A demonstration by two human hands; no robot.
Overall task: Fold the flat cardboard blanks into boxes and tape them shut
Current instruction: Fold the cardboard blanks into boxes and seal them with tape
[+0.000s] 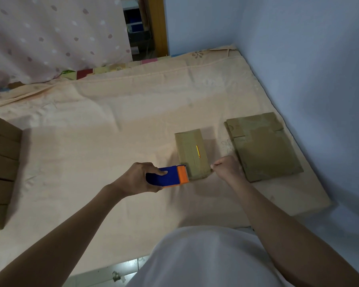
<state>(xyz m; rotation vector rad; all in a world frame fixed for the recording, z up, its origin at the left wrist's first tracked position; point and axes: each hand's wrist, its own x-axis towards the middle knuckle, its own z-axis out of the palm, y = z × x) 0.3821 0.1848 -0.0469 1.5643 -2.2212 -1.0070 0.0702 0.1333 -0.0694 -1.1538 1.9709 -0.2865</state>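
Head view: stacked boxes point(0, 170) cut off.

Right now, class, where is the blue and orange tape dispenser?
In the head view, the blue and orange tape dispenser sits centre frame, gripped by the left hand, its orange end against the near edge of the small folded cardboard box.

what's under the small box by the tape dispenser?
The small box lies directly on the peach bedsheet; the sheet shows all around it. The tape dispenser, gripped by the left hand, meets its near end. Anything beneath or inside the box is covered.
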